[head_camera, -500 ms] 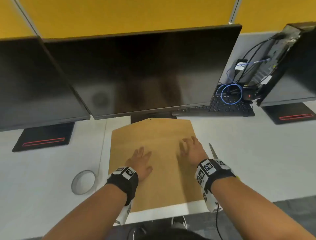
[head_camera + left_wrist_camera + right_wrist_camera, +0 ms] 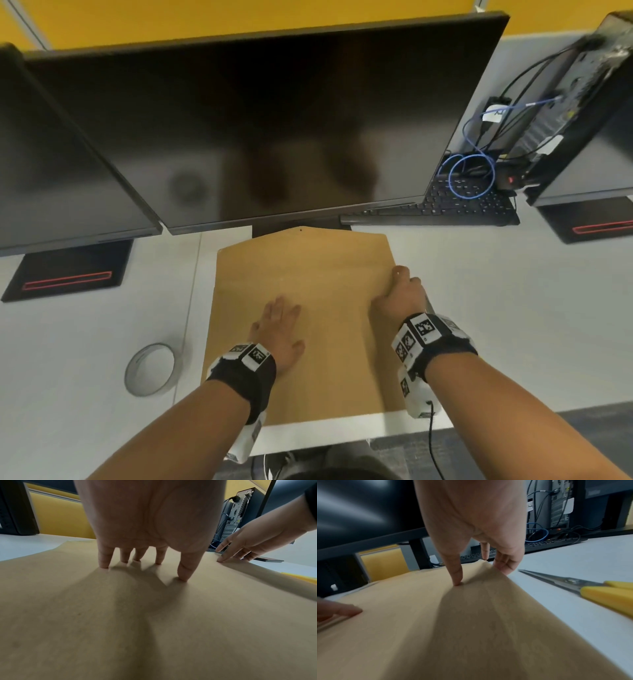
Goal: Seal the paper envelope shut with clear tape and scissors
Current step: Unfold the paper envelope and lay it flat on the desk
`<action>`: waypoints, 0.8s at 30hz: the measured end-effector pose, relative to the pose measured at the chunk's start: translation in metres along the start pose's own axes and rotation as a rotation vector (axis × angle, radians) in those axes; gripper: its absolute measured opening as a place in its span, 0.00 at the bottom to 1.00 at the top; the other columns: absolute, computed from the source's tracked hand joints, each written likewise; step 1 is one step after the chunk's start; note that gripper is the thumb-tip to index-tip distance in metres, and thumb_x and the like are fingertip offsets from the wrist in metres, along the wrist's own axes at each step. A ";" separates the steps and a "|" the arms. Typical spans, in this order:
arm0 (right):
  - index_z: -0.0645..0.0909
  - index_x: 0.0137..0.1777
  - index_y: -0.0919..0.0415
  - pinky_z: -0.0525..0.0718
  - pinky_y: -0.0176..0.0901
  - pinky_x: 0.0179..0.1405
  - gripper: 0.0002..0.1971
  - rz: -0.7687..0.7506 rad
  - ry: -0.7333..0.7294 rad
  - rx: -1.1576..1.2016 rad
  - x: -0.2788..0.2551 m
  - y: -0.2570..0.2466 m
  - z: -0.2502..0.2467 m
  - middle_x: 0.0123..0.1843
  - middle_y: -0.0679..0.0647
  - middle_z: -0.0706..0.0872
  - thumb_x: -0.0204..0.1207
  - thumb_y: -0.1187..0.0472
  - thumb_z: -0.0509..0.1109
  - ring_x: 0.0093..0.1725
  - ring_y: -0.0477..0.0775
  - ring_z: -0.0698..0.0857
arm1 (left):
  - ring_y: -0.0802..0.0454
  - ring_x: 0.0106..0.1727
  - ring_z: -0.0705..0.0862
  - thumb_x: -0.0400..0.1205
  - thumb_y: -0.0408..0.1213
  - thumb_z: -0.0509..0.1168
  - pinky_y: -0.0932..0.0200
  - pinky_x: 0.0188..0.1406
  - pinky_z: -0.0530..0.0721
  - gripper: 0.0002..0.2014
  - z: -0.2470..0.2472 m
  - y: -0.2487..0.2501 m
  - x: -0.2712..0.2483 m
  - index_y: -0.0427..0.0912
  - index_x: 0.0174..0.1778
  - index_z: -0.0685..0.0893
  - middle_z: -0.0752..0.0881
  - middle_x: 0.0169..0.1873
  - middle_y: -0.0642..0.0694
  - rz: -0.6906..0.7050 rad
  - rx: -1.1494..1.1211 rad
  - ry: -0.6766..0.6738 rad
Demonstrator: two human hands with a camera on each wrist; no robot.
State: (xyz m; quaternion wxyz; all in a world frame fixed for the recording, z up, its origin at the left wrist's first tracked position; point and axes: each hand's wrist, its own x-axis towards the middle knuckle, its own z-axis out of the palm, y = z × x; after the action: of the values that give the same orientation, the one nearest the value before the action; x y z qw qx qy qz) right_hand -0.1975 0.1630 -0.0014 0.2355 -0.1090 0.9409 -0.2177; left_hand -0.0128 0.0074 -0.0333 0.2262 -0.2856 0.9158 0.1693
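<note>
A brown paper envelope (image 2: 308,274) lies flat on the white desk, its flap pointing away from me under the monitor. My left hand (image 2: 279,325) presses flat on its middle with the fingers straight (image 2: 145,566). My right hand (image 2: 400,291) is at the envelope's right edge; the thumb presses on top and the fingers curl under the slightly lifted edge (image 2: 479,573). Yellow-handled scissors (image 2: 590,589) lie blades shut on the desk just right of that hand. A roll of clear tape (image 2: 150,370) sits on the desk left of the envelope.
A large dark monitor (image 2: 274,120) hangs over the envelope's far end, with another monitor (image 2: 51,154) to the left. A black keyboard (image 2: 445,205), blue cable and a computer tower (image 2: 582,85) stand at the back right. The desk's front edge (image 2: 342,431) is near my wrists.
My right hand has slid from lying flat on the envelope to its right edge and now pinches it. The left hand stays pressed on the envelope.
</note>
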 end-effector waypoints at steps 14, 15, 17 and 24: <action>0.72 0.48 0.50 0.83 0.47 0.40 0.17 -0.074 0.000 0.220 -0.011 -0.019 -0.039 0.39 0.49 0.85 0.63 0.53 0.75 0.41 0.53 0.85 | 0.45 0.85 0.52 0.82 0.60 0.58 0.51 0.83 0.55 0.40 -0.043 0.058 -0.008 0.49 0.85 0.47 0.47 0.85 0.44 0.091 -0.354 -0.110; 0.73 0.45 0.49 0.82 0.46 0.39 0.15 -0.097 0.005 0.243 -0.013 -0.024 -0.042 0.38 0.48 0.85 0.63 0.53 0.75 0.40 0.51 0.85 | 0.48 0.84 0.56 0.82 0.61 0.56 0.54 0.82 0.58 0.39 -0.052 0.069 -0.014 0.48 0.85 0.48 0.51 0.85 0.46 0.111 -0.425 -0.113; 0.74 0.41 0.50 0.81 0.45 0.39 0.10 -0.160 0.028 0.283 -0.020 -0.034 -0.048 0.35 0.47 0.84 0.65 0.54 0.74 0.38 0.49 0.83 | 0.50 0.82 0.61 0.83 0.62 0.53 0.60 0.76 0.60 0.37 -0.072 0.089 -0.024 0.46 0.84 0.53 0.58 0.83 0.49 0.117 -0.612 -0.111; 0.79 0.44 0.55 0.83 0.46 0.38 0.03 -0.446 0.035 0.285 -0.063 -0.057 -0.077 0.32 0.61 0.87 0.74 0.64 0.66 0.33 0.58 0.85 | 0.49 0.74 0.73 0.83 0.65 0.46 0.52 0.71 0.67 0.27 -0.128 0.117 -0.063 0.60 0.75 0.69 0.75 0.69 0.55 0.132 -1.046 -0.126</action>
State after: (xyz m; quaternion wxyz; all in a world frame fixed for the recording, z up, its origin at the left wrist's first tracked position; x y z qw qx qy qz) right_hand -0.1754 0.1595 0.1114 0.1784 -0.2754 0.8574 -0.3964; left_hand -0.0778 0.0704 0.1278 0.0969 -0.2913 0.7096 0.6342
